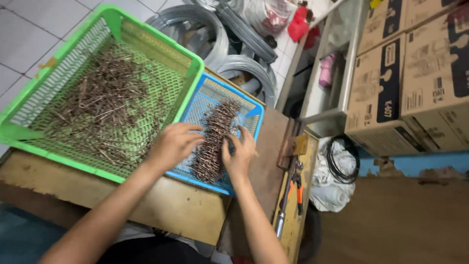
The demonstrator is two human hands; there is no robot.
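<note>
A blue mesh basket sits on a wooden bench and holds a long row of stacked brown metal pieces. My left hand rests on the left side of the row, its fingertips touching the pieces. On the row's right side my right hand presses with spread fingers. A larger green mesh basket to the left holds a loose heap of similar thin brown metal pieces. Whether either hand pinches a single piece I cannot tell.
Pliers with orange handles and a metal tool lie on the bench's right strip. Coils of grey wire lie on the tiled floor behind. Cardboard boxes stack at the right, with a black cable coil below them.
</note>
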